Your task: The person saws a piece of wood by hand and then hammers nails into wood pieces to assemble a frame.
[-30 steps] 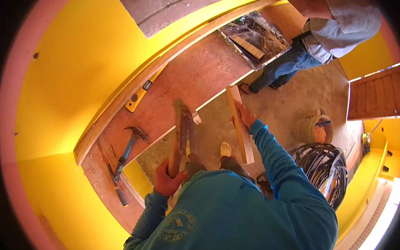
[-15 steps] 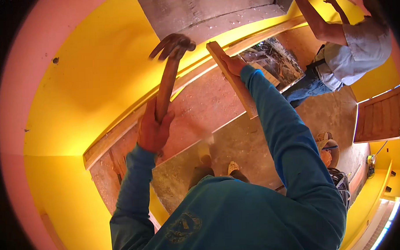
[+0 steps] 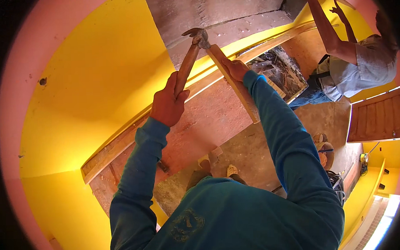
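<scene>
Showing a brown wooden handle and a dark claw head, the hammer (image 3: 188,67) points to one o'clock from the left hand (image 3: 167,103), which wraps its lower end. Its head sits beside, perhaps touching, the top of a wooden board (image 3: 240,92). The right hand (image 3: 237,70) grips that board, tilted to eleven o'clock; both arms reach toward twelve.

The yellow wall (image 3: 88,76) is lit warm and bright with a soft shadow thrown across it, floor (image 3: 249,154) is left kinda dim. The hammer (image 3: 187,68) is caught fairly crisp, but the lower-right glare is blown out. Wooden rail (image 3: 204,84) is bent by the fisheye, corners are swallowed by black.
</scene>
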### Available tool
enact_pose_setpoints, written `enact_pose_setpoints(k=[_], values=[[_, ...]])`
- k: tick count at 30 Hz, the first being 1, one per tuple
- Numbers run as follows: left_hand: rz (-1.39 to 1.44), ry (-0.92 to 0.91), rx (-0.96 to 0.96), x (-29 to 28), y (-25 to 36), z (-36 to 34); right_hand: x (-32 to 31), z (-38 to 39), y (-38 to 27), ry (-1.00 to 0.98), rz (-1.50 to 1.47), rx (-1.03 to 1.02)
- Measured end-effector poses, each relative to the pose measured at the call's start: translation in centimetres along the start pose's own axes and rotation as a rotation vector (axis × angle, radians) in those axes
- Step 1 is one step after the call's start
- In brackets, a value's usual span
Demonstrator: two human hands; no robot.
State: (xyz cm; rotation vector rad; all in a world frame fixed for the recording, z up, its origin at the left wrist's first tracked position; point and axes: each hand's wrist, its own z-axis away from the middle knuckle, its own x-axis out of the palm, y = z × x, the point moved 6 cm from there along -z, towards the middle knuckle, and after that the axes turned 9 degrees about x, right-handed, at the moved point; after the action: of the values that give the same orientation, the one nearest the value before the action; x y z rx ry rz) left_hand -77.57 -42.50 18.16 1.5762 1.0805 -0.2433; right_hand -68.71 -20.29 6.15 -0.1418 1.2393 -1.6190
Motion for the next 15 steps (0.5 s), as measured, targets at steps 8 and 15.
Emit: enact_pose_setpoints(k=[8, 15], values=[[0.009, 0.031, -0.012, -0.9, 0.0, 0.4, 0.1, 3.4, 0.4, -0.012, -0.111, 0.066], [0.044, -0.015, -0.169, -0.1, -1.6, 6.7, -1.2, 10.6, 7.9, 0.002, -0.245, 0.266]])
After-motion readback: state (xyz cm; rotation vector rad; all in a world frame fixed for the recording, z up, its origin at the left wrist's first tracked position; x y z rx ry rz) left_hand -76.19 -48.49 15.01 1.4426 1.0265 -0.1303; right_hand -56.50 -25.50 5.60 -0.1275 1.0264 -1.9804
